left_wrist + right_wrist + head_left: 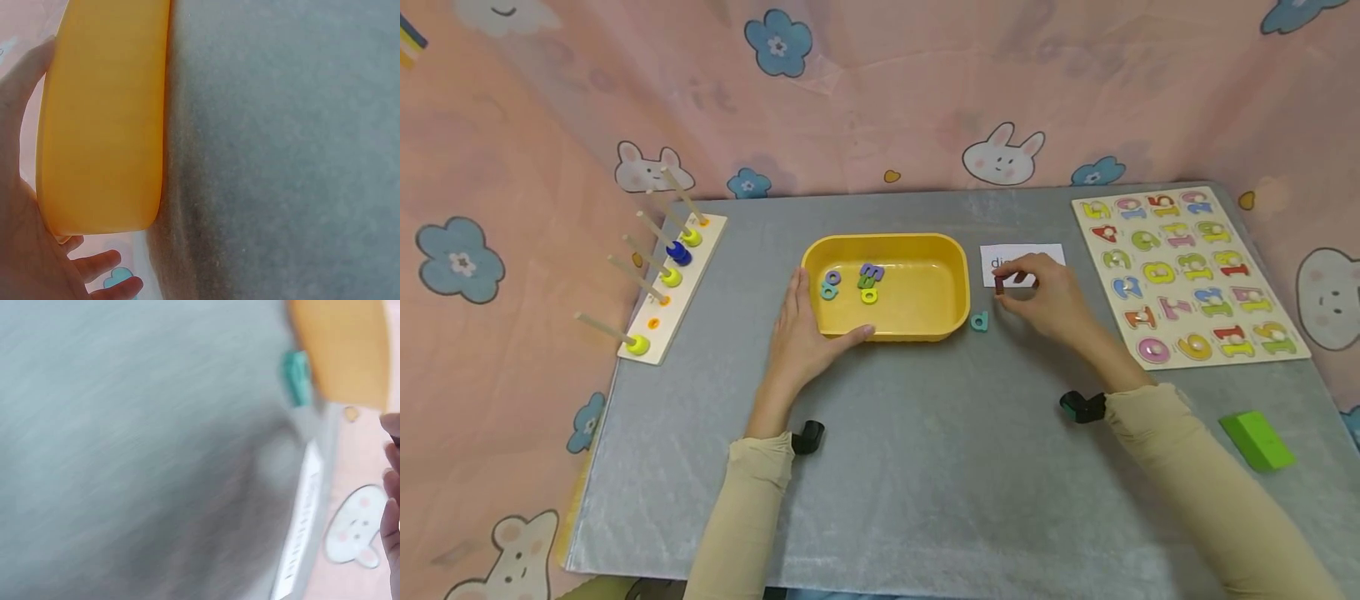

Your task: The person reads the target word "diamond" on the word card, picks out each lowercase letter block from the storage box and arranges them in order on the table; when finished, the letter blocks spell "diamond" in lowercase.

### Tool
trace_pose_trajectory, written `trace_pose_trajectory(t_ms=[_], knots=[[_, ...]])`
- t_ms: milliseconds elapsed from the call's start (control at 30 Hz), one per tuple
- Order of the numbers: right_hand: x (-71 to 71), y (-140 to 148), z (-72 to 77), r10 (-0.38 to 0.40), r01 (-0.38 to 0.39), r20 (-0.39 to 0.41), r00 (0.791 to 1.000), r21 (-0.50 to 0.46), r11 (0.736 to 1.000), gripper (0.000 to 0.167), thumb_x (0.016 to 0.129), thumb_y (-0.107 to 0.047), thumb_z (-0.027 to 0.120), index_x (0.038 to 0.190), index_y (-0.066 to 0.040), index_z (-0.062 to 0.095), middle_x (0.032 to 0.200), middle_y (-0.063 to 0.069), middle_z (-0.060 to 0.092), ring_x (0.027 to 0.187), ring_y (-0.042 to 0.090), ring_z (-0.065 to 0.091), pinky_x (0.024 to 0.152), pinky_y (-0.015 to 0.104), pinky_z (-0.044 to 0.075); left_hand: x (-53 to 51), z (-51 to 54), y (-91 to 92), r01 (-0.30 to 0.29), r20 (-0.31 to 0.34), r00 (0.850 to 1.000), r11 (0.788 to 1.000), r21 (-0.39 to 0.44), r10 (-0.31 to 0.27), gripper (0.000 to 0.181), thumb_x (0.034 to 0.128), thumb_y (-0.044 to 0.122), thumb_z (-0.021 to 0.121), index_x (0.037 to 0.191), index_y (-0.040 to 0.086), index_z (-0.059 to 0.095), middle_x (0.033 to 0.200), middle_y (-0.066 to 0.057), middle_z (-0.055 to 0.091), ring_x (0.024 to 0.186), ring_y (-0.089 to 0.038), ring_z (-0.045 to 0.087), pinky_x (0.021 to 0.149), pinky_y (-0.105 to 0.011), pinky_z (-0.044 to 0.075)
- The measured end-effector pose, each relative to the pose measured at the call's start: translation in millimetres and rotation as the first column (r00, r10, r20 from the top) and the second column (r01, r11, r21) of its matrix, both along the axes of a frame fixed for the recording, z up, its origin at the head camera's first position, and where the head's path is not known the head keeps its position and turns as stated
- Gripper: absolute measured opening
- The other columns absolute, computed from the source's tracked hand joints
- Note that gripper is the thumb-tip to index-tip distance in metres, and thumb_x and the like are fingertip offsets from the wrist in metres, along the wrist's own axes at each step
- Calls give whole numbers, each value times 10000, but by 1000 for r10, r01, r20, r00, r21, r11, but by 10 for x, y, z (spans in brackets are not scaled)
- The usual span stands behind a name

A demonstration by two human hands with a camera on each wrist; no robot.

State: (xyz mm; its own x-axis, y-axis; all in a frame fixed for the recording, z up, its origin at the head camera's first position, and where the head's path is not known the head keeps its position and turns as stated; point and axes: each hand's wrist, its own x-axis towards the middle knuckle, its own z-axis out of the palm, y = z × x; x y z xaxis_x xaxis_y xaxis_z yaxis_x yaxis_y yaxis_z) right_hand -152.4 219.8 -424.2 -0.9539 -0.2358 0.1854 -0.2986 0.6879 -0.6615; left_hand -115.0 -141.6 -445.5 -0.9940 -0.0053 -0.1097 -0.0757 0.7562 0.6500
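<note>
Grey table (910, 467): spreads beneath both outstretched forearms, seen from where I stand in the room.
Number board (1167, 328): lies beyond the right wrist, on its outer side; a forearm swung wide could brush it.
Yellow tray (917, 287): sits between the left hand (805, 342) and the right hand (1048, 296), long axis running from one toward the other; loose letters (872, 272) lie inside, toward the left fingers.
Left hand: fingers extended along the tray's outer end, thumb at the near rim, no curled grip; a light, even touch should stop any sliding.
Right hand: pinching the dark piece (999, 285) between thumb and fingertip; a soft hold would let it be turned without slipping.
White card (1009, 251): behind the right fingers, long edge side to side, print partly hidden; lower knuckles would show more of it.
Teal letter (979, 322): just left of the right fingertips, nearer than they are; reads as a d, stem toward the far side.
Dark piece: in the right fingertips, slim, long axis either upright or near-to-far, I cannot tell which, nor which end is top; best squared before release.
</note>
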Motion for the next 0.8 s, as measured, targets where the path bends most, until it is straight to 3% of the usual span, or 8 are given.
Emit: trace_pose_trajectory(t_ms=[167,300,600,800], knots=[[79,106,-163,23,-39,155,988,99,994,300,884,-81,848,1173,-43,774,1083,156,724,1021,323,593,888,457,459,11,-7,-10,-4,-5,1000,1000,6,4,1385,774,729,804,1719,201,-61,1810,-60,-7,1659,-347,126,1311,-627,163],[122,123,-249,43,-69,232,972,107,992,304,887,-97,856,1175,-49,771,1123,147,729,1041,315,605,945,484,478,7,-17,-6,-4,-11,1000,1000,0,4,1391,767,744,801,1721,197,-53,1809,-70,5,1654,-350,142,1303,-633,183],[109,95,-278,70,-98,262,963,96,991,324,862,-47,866,1172,-11,778,1122,167,725,994,315,604,903,446,466,-4,-16,2,-9,-4,1000,1000,2,9,1405,756,751,804,1721,192,-50,1810,-56,-2,1648,-358,162,1302,-634,188],[42,54,-185,80,-124,326,942,116,985,427,829,-85,906,1213,12,746,1164,192,721,1030,337,619,934,475,492,1,-6,-2,-9,-6,1000,1000,6,9,1410,752,756,803,1721,189,-51,1810,-62,2,1646,-362,165,1306,-628,179]])
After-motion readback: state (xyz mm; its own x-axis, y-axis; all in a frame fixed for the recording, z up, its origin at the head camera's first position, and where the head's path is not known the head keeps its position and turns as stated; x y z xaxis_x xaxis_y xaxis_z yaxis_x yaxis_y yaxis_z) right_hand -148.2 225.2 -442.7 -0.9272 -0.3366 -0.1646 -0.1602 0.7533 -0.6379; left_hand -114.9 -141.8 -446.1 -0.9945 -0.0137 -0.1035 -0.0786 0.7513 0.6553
